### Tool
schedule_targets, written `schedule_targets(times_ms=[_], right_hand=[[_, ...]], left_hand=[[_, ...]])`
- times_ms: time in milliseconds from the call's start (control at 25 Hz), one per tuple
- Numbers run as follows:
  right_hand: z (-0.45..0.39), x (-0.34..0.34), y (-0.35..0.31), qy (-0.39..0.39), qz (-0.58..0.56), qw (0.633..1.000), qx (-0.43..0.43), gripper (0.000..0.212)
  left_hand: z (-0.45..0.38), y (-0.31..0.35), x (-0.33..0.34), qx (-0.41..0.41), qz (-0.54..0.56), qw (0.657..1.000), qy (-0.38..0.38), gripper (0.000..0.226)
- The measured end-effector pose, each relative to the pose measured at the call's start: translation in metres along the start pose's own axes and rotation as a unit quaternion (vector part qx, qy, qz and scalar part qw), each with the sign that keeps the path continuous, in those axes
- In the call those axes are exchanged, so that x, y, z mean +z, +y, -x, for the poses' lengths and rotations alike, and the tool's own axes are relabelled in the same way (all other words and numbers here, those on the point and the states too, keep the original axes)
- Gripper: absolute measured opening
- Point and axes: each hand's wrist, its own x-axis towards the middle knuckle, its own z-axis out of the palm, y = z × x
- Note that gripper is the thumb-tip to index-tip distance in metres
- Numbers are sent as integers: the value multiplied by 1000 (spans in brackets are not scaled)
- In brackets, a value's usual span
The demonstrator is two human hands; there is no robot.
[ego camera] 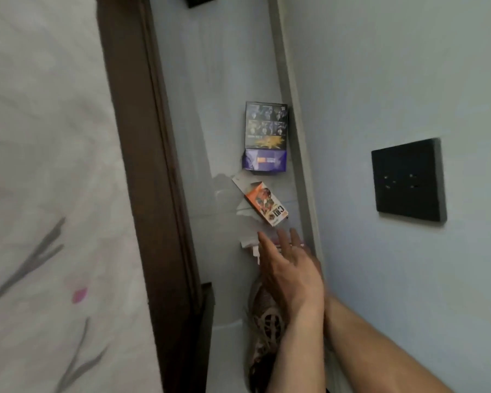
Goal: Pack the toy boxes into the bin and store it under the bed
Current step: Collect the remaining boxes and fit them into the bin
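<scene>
Toy boxes lie on the narrow floor strip between the bed and the wall. A dark box [265, 124] with a purple open flap [264, 163] is farthest from me. An orange box [267, 204] lies tilted just before it, on white paper. A white and pink box [272, 242] is mostly covered by my left hand [291, 272], which stretches over it with straight fingers. My right forearm [380, 353] comes in from the lower right along the wall; its hand is hidden behind my left hand. No bin is in view.
The bed's flowered sheet [46, 194] and dark wooden frame [150, 180] fill the left side. A black wall socket [408, 180] sits on the wall at right. A brown patterned object [264, 330] lies on the floor under my left wrist.
</scene>
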Motion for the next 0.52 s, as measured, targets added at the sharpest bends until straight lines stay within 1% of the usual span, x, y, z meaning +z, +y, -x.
schedule_targets(times_ms=[40,80,160,200,240,280,320,360,400,440,480,520], right_hand=[[-11,4,-3,-17,-11,1000,3,41],[-22,9,-4,-26,-52,998,15,45],[-31,15,-9,-24,-141,990,6,40],[-31,15,-8,-13,-135,990,26,38],[-28,7,-7,-8,-129,988,81,37],[-22,1,-6,6,-144,982,120,40],[-13,-10,-10,16,-224,964,144,47],[-5,-19,-11,29,-297,945,132,52],[-1,-30,-15,28,-364,924,115,50],[-1,-41,-16,3,-408,909,84,43],[-3,-51,-16,-50,-468,880,60,40],[-7,-56,-13,-103,-518,848,42,45]], left_hand=[[-7,-4,9,-3,33,999,-5,68],[-11,-8,14,-7,62,998,1,67],[-17,-9,15,-24,84,995,37,65],[-22,-9,14,-31,80,995,58,66],[-27,-8,11,-41,62,994,77,68],[-31,-5,6,-49,43,994,91,72],[-35,1,1,-54,37,994,90,77],[-37,8,-4,-60,44,994,74,83],[-39,15,-9,-62,53,995,51,85],[-40,23,-14,-52,51,997,33,83],[-41,30,-18,-32,25,998,41,76],[-40,36,-20,-8,-7,997,73,69]])
